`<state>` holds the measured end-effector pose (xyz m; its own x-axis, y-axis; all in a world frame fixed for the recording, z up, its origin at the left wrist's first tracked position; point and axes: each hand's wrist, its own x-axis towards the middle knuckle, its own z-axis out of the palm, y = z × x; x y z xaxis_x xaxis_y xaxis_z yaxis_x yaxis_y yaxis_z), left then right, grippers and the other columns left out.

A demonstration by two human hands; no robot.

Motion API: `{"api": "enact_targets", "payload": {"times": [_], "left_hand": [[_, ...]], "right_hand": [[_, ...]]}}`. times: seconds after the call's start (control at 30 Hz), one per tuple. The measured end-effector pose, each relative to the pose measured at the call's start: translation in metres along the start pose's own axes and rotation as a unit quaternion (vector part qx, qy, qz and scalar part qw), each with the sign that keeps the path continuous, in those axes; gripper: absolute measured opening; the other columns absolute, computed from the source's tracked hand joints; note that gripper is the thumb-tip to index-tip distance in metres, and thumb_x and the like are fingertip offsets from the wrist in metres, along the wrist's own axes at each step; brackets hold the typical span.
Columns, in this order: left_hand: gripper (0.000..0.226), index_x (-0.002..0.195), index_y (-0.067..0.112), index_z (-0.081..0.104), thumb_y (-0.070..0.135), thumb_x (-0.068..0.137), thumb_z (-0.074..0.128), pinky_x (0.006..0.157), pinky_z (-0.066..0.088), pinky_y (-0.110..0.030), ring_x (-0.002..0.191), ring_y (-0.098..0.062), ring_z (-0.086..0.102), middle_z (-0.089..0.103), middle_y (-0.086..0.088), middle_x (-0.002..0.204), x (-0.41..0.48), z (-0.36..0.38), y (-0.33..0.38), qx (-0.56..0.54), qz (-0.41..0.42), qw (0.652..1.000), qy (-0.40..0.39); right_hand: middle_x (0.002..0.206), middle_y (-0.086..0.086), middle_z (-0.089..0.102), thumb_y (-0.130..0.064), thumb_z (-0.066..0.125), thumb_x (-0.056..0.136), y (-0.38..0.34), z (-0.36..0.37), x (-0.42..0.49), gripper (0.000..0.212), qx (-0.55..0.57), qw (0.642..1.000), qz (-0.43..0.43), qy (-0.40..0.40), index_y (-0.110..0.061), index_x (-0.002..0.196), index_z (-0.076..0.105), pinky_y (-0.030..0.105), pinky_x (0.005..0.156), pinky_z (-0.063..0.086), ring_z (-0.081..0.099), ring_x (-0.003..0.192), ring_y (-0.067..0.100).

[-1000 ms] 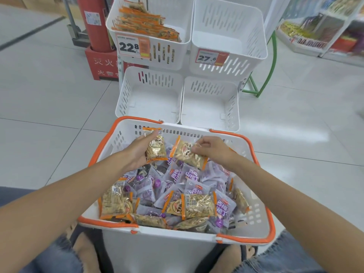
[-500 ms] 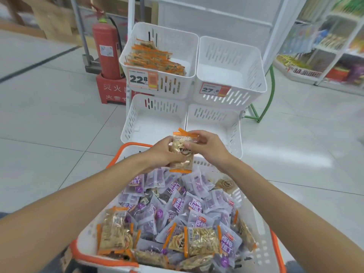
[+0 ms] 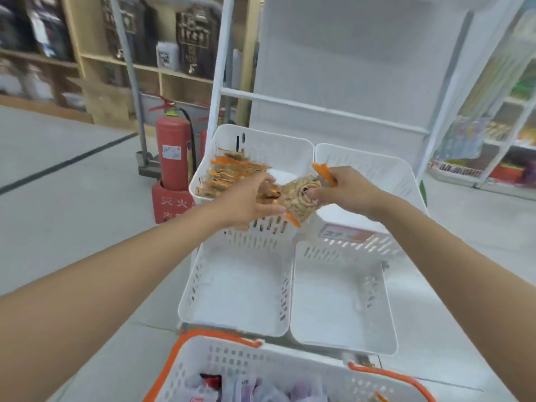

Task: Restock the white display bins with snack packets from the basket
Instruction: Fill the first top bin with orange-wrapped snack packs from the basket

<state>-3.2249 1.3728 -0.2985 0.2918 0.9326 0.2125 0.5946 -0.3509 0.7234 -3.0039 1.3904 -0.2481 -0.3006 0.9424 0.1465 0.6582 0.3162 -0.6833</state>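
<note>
Head view: tiled floor (image 3: 72, 204), red extinguisher (image 3: 173, 153), perhaps wooden shelving (image 3: 76, 39) behind bins (image 3: 237, 294).

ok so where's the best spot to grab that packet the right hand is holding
Judging by its pose, pinch the lower seal, coming from the left and below. The packet hangs tilted, with the right hand pinching its upper end, so the lower orange edge juts out free. It is flat and thin, which makes it easier to pinch than the bulging middle.
</note>
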Motion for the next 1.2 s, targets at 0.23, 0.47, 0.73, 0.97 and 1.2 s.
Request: {"api": "enact_targets", "payload": {"times": [0.23,0.47,0.73,0.97,1.2], "left_hand": [[0.072,0.154,0.028,0.026,0.063,0.093,0.044,0.121,0.014,-0.048,0.150,-0.020,0.013,0.021,0.001,0.161,0.087,-0.034,-0.075,0.313,0.004,0.950,-0.017],[0.075,0.156,0.032,0.012,0.066,0.093,0.035,0.122,-0.004,-0.042,0.149,-0.008,-0.011,-0.003,0.008,0.164,0.089,-0.025,-0.112,0.305,-0.017,0.952,-0.026],[0.072,0.155,0.034,0.018,0.064,0.094,0.039,0.120,-0.002,-0.038,0.150,-0.007,-0.007,0.004,0.010,0.164,0.086,-0.027,-0.108,0.286,-0.018,0.958,-0.028],[0.070,0.154,0.033,0.022,0.062,0.094,0.042,0.119,-0.001,-0.038,0.150,-0.007,-0.004,0.010,0.011,0.163,0.083,-0.028,-0.104,0.263,-0.022,0.964,-0.023],[0.068,0.153,0.033,0.025,0.059,0.094,0.046,0.120,0.002,-0.039,0.150,-0.009,-0.002,0.008,0.010,0.164,0.084,-0.028,-0.103,0.259,-0.022,0.965,-0.015]], "right_hand": [[0.091,0.000,0.068,-0.018,0.068,0.083,0.016,0.006,0.136,0.008,-0.197,0.973,-0.058,0.104,-0.018,0.091,0.065,0.030,0.076,0.048,0.060,0.090,0.022],[0.140,0.005,0.042,-0.052,0.067,0.084,0.036,0.045,0.184,0.079,-0.201,0.944,0.118,-0.234,-0.016,0.143,0.031,0.031,0.090,0.052,0.057,0.112,0.021],[0.136,0.005,0.048,-0.072,0.053,0.080,0.040,0.054,0.191,0.065,-0.305,0.929,0.078,-0.192,-0.024,0.124,0.044,0.038,0.099,0.042,0.049,0.109,0.021],[0.159,-0.001,0.020,-0.049,0.057,0.091,0.035,0.043,0.180,0.062,-0.101,0.936,0.171,-0.292,-0.034,0.146,0.034,0.037,0.108,0.043,0.029,0.143,0.023],[0.162,-0.006,0.011,-0.028,0.058,0.097,0.031,0.048,0.171,0.065,-0.079,0.949,0.189,-0.238,-0.039,0.151,0.023,0.043,0.119,0.022,0.015,0.149,0.020]]}}
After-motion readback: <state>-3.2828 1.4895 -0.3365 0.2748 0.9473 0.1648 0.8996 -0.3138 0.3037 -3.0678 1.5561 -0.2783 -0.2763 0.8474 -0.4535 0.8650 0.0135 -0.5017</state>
